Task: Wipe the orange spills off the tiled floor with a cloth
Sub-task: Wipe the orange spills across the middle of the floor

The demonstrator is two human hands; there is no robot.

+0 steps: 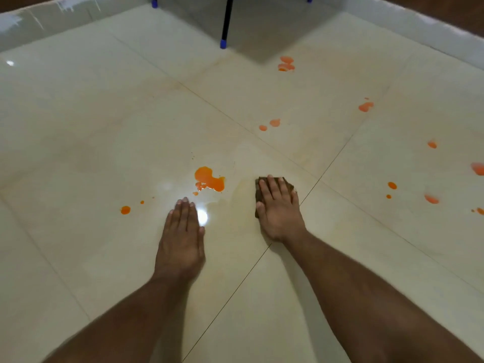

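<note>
The glossy tiled floor (104, 127) carries orange spills all over, the biggest puddle (208, 179) lying just beside the hands and smaller spots (366, 106) scattered well off to the right. The left hand (180, 239) lies flat with straight fingers on bare tile, apparently as a prop for the person's weight. The right hand (279, 208), fingers spread, presses the brown cloth (286, 183) down, likely placed to sweep left into that puddle.

A brown cloth (285, 184) lies flat on the glossy cream tiled floor (104, 142), mostly covered. Left of it sits the largest orange spill (208, 178), with small drops (125, 210) farther left. More orange spots (366, 106) scatter far and right.
</note>
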